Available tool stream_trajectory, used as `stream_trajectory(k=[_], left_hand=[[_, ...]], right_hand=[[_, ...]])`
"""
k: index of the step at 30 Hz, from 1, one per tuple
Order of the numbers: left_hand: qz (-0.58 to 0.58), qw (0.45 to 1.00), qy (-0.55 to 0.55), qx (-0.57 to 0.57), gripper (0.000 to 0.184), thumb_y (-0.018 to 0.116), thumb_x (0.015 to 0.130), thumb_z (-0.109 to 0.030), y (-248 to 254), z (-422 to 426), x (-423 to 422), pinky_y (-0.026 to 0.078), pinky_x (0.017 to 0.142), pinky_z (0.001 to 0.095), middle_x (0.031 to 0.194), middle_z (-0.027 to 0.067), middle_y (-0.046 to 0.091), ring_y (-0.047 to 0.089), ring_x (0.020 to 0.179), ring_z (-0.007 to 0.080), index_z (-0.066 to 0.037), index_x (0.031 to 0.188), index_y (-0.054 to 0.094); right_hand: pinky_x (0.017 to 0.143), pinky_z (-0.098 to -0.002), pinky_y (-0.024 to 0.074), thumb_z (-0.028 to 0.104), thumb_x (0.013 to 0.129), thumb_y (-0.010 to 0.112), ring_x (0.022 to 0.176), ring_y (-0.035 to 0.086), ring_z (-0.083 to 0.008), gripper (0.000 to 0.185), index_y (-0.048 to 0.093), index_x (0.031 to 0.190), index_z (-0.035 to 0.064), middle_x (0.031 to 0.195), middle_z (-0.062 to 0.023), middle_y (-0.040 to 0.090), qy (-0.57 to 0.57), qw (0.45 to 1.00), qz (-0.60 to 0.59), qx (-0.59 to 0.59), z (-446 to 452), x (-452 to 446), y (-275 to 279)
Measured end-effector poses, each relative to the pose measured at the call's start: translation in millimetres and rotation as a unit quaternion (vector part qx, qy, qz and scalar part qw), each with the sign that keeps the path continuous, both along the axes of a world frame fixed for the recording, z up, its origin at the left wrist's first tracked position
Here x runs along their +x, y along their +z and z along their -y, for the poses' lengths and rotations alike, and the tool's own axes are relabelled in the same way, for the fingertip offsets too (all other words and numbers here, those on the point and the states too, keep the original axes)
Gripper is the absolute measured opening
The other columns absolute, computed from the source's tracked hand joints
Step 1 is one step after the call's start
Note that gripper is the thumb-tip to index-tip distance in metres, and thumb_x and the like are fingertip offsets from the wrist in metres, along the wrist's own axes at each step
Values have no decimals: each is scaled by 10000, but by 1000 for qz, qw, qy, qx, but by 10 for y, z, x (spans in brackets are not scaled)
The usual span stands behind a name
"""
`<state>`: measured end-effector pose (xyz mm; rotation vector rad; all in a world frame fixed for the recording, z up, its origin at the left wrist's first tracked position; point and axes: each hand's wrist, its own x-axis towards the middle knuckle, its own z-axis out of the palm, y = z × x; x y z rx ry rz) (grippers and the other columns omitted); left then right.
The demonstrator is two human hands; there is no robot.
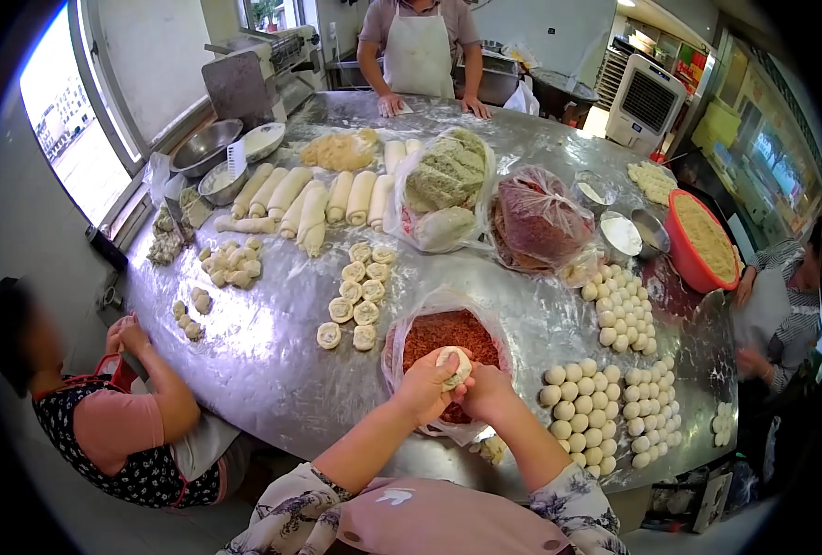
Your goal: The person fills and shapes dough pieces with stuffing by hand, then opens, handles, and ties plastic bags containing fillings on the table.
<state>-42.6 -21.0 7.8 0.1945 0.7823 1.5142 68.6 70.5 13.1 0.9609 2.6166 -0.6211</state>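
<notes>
Fingers (435, 366) Grasping a Dough Piece (459, 372)

Table (272, 338): metal, flour-dusted.
Tub (686, 263): red, at the right edge.
Plastic bag (394, 356): open, containing red filling (432, 335), under the hands.
Dough rolls (289, 191): row, upper left.
Left hand (421, 392): closed around the dough piece, thumb on top.
Right hand (487, 395): fingers bent at its side; whether they pinch, cannot tell.
Dough piece: pale, held over the filling.
Spiral dough slices (351, 290): left of the bag.
Dough balls (584, 404): grouped, right.

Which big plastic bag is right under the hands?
The front bag, with reddish-brown filling. The green-filled bag and the dark-red bag both sit farther back on the table.
</notes>
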Motion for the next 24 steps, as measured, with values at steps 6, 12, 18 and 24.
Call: stream_trajectory(k=[6,12,18,24], left_hand=[[44,997,68,-8,234,506,975,-157,72,33,-5,530,755,265,1080,104,587,608,904,195,-42,1179,511],[31,998,46,-31,285,554,920,-34,28,95,-46,529,763,257,1068,97,598,610,911,195,-45,1201,509],[-7,995,72,-66,289,562,916,-40,-103,-10,5,528,767,264,1041,89,601,610,909,198,-62,1200,517],[148,986,71,-3,269,498,963,-251,-260,-81,-71,488,869,373,1078,76,601,596,966,213,-130,1203,490]], right_hand=[[747,-421,523,212,750,706,833,654,-346,190,696,863,59,845,-178,667,24,999,-12,-29,-134,29,42],[741,-418,515,210,749,706,822,647,-351,188,691,848,51,813,-175,663,45,996,-64,-51,-249,36,-25],[712,-427,506,179,747,686,772,631,-366,137,671,800,54,791,-177,656,14,987,-160,-13,-367,97,50],[652,-386,492,195,771,684,715,631,-311,172,664,851,44,766,-156,649,-70,958,-277,-27,-358,61,372]])
